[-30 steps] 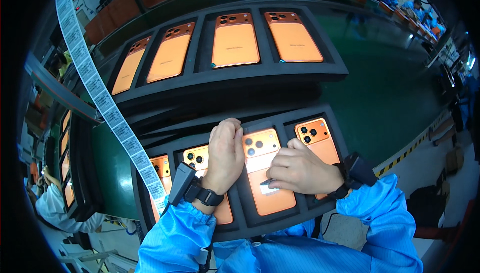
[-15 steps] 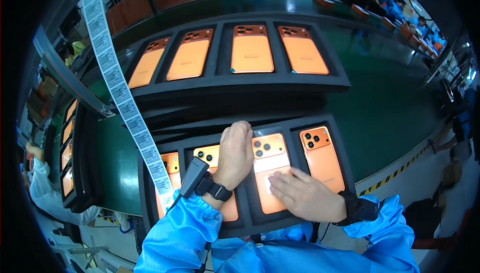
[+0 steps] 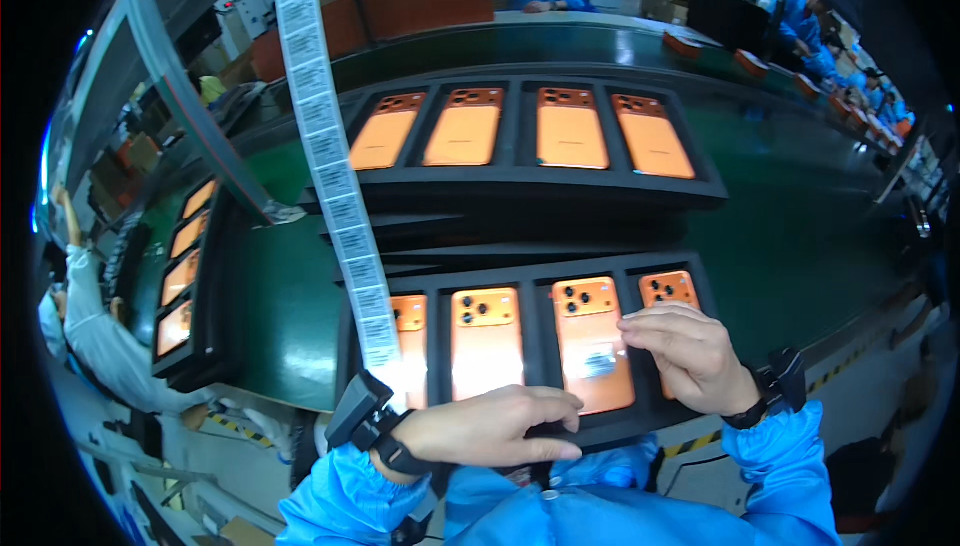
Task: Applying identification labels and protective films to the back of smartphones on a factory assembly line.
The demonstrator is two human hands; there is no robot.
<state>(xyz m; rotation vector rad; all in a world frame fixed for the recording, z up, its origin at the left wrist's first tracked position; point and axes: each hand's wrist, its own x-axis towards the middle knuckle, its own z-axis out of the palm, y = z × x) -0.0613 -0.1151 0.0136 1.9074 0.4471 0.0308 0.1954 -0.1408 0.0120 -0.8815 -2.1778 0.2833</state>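
Note:
A black tray (image 3: 535, 274) in front of me holds several orange phones, backs up, each with a camera block at the top. My left hand (image 3: 505, 426), fingers stretched and holding nothing visible, hovers over the near edge of the tray, beside the lower end of the second phone (image 3: 487, 346). The third phone (image 3: 592, 321) bears a pale rectangular patch (image 3: 600, 362) on its back. My right hand (image 3: 695, 356) is above the fourth phone (image 3: 668, 288) and partly covers it. Its fingers lie extended toward the third phone, with no object visible in them.
A long strip of printed labels (image 3: 335, 161) hangs down over the tray's left side. Farther off, another black tray (image 3: 560, 178) of orange phones rests on the green belt (image 3: 790, 216). A third tray (image 3: 195, 371) stands at left near a metal post (image 3: 205, 116). Co-workers sit beyond.
My left hand has come down from above the second phone to the tray's near edge and opened out. My right hand has lifted off the third phone and shifted right. The view has shifted.

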